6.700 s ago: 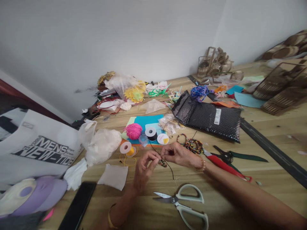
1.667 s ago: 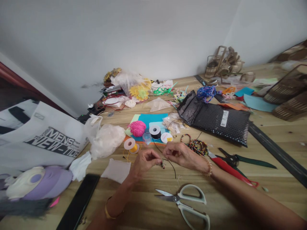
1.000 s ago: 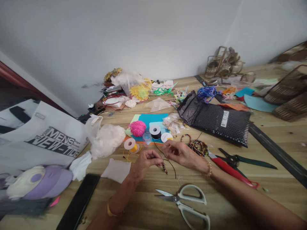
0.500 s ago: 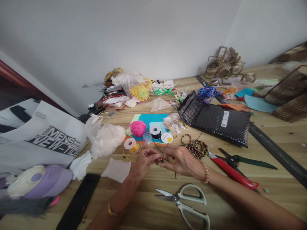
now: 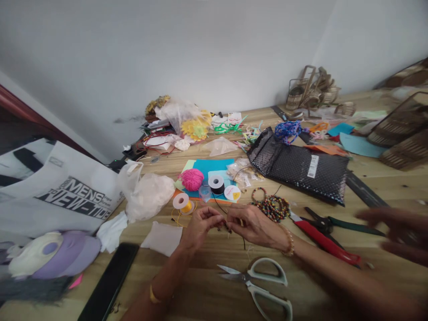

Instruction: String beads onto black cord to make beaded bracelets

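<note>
My left hand (image 5: pixel 207 223) and my right hand (image 5: pixel 249 223) meet over the middle of the table, fingertips pinched close together on a thin black cord (image 5: pixel 219 206). Small dark pieces show between the fingers, too small to name. One end of the cord hangs below my right hand; another part runs up toward the spool of black cord (image 5: pixel 216 184). Just right of my right hand lies a pile of multicoloured bead bracelets (image 5: pixel 276 207). A pair of white-handled scissors (image 5: pixel 250 278) lies spread below my hands. Beyond my left hand stands a spool of yellow cord (image 5: pixel 183 203).
Another person's blurred hand (image 5: pixel 397 229) reaches in from the right, near green-handled pruners (image 5: pixel 354 225) and a red-handled tool (image 5: pixel 327 243). A black bubble mailer (image 5: pixel 301 167) lies behind. Pink yarn (image 5: pixel 192 179), a phone (image 5: pixel 109 281) and a white bag (image 5: pixel 76 191) are also around.
Another person's hand has come into view at the right edge. My fingers have shifted slightly on the cord, the right ones closing in nearer the left.
</note>
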`<state>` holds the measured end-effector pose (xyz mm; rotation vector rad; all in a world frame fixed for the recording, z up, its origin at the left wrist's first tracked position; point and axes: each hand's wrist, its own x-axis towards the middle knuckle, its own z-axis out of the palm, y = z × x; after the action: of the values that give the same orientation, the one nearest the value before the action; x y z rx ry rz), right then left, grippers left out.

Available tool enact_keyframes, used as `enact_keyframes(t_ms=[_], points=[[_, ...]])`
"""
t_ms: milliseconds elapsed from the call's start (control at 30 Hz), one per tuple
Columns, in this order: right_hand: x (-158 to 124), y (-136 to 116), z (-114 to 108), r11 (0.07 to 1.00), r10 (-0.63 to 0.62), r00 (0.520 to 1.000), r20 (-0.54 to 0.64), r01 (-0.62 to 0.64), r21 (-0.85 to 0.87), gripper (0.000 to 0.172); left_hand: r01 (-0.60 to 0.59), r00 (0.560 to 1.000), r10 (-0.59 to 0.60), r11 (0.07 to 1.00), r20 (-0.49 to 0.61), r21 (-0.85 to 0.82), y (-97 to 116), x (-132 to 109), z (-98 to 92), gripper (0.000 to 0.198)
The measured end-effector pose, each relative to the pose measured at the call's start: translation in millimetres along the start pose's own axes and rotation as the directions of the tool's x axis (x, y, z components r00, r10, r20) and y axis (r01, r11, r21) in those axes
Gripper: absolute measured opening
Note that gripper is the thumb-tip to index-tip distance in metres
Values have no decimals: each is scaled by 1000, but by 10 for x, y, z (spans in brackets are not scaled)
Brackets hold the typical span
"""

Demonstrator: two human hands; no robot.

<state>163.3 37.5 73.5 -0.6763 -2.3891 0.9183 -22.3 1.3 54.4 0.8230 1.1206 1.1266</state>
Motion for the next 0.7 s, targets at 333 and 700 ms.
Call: enact_keyframes(t_ms=[333, 700], points=[[6, -26, -6, 996, 31, 999, 45, -35, 87, 19, -37, 999, 36, 998, 20, 53, -25, 19, -38, 29], [1, -77, 68, 997, 48, 999, 21, -49, 57, 14, -46, 994, 38, 996, 104, 74, 44, 22, -78, 28]])
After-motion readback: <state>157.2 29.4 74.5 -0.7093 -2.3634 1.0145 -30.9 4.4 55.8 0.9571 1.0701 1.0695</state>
